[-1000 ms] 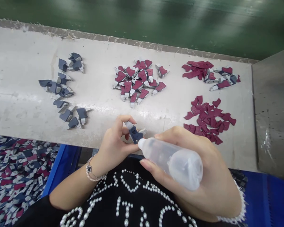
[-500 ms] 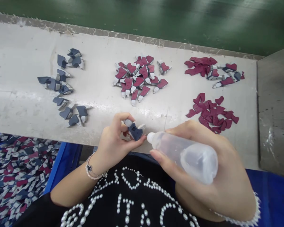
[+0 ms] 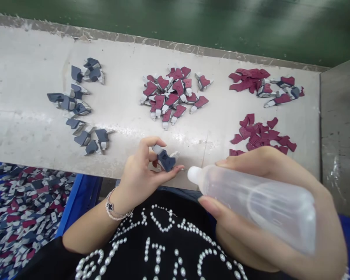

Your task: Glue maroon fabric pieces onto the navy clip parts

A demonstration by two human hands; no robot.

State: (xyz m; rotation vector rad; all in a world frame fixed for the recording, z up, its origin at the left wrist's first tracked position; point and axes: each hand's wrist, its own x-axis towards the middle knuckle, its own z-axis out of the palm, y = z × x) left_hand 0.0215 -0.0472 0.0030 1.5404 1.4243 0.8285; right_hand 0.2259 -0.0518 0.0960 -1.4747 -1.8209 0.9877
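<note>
**Bottle and blue-grey part face each other across a small gap, on the near side of the central pile**

In the head view, everything reads off the central pile (image 3: 172, 93) of maroon-topped parts on the worktable (image 3: 26, 97). Just nearer the person than that pile, here's the blue-grey part (image 3: 165, 160), up off the surface in the left hand (image 3: 138, 177)! The left fingers are closed around it in a light pinch, index curled over the pale far-left end, thumb stretched beneath the near side. Its long axis slants from far left to near right, and a pale tip juts out to the right.

Over to the near right of the pile, and the right hand (image 3: 323, 217) has a translucent bottle (image 3: 256, 206) wrapped between fingers and thumb. The bottle lies aslant, base to the near right, white nozzle (image 3: 194, 174) aimed left at the part. They don't touch: the nozzle sits just beside the left thumb tip, slightly nearer the person than the part. The left hand is clearly the closer one, having the part in its grip.

Left of the pile, a scatter of blue-topped parts (image 3: 83, 103); to its right, loose maroon pieces (image 3: 259, 134). Well apart, near left of it, a blue bin (image 3: 71, 206) holds heaps of mixed parts (image 3: 26, 221).
</note>
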